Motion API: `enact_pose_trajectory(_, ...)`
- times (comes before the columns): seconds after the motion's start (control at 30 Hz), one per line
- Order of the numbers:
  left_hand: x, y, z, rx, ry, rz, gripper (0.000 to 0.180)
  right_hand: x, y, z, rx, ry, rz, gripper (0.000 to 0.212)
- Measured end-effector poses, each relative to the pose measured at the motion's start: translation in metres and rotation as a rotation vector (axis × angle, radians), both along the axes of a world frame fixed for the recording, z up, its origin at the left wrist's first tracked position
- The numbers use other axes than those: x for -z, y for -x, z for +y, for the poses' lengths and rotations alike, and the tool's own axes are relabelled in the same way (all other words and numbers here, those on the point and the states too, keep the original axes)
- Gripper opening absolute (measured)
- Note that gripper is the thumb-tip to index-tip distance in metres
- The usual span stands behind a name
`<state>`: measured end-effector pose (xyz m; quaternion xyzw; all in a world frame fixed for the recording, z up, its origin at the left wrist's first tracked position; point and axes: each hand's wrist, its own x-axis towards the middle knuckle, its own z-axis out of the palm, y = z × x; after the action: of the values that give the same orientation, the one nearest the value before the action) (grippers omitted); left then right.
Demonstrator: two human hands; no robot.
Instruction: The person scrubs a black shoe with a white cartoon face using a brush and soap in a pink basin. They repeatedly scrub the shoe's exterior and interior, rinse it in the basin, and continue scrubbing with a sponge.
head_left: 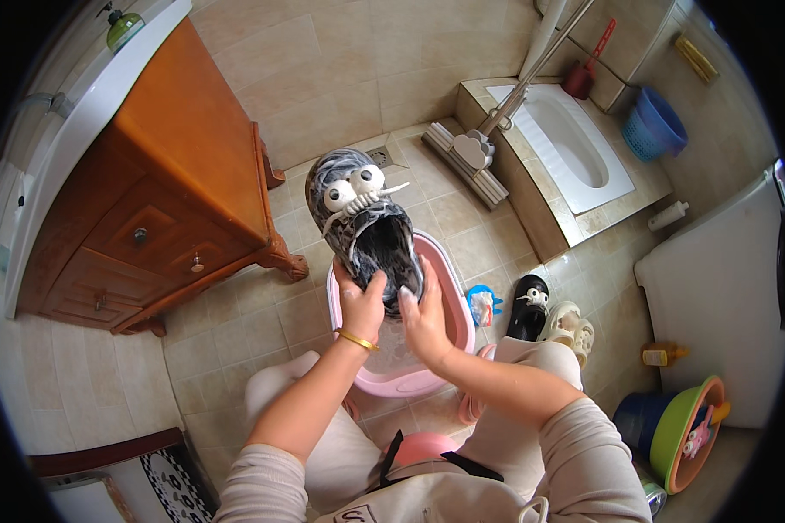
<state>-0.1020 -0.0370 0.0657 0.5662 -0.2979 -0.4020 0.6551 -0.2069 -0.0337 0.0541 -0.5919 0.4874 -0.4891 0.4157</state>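
A black clog shoe [377, 231], smeared with whitish suds, is held up over a pink basin [401, 382]. White bulging cartoon eyes and teeth decorate its toe, which points away from me. My left hand [360, 307], with a gold bangle at the wrist, grips the left side of the heel end. On the opposite side, my right hand [424, 321] holds the heel with the thumb toward the opening. Cloudy water shows in the basin below. Right of the basin, a matching black clog [529, 309] stands on the floor beside a pair of cream clogs [567, 329].
A blue dish with white contents [483, 305] lies close to the basin's right. An orange wooden cabinet [174, 174] stands left. A flat mop [467, 166] leans by the raised squat toilet [576, 148]. Stacked basins [685, 436] and a yellow bottle [663, 354] sit at right.
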Motion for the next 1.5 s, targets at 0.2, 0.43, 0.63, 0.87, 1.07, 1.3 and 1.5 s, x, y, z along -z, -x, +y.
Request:
enact_pose_trajectory(0.2,-0.036,-0.008,-0.004,0.154,0.183,0.177,0.061,-0.043,0.02,-0.057,-0.288,-0.453,-0.499,0.038)
enact_pose_trajectory(0.43,-0.053,-0.015,-0.009,0.365,0.248,0.887,0.06,-0.064,0.035,-0.063,-0.613,-1.027,-0.588,0.025)
enact_pose_trajectory(0.63,-0.036,0.001,-0.02,0.183,0.188,0.848,0.052,-0.032,0.012,-0.047,-0.218,-0.739,-0.595,0.031)
enact_pose_trajectory(0.87,0.032,-0.017,-0.033,0.041,0.198,0.856,0.065,-0.073,-0.011,-0.006,-0.019,0.452,0.561,0.047)
enact_pose_trajectory(1.07,-0.017,-0.016,-0.02,0.043,0.209,0.809,0.036,-0.079,-0.007,-0.028,-0.211,0.733,0.499,0.051)
enact_pose_trajectory(1.3,-0.045,-0.027,-0.008,0.183,0.171,1.037,0.048,-0.067,-0.001,-0.017,-0.296,0.463,-0.031,0.04)
enact_pose_trajectory(1.5,-0.048,-0.014,0.005,0.357,0.183,1.019,0.059,-0.063,0.008,-0.024,-0.276,0.125,-0.202,0.051)
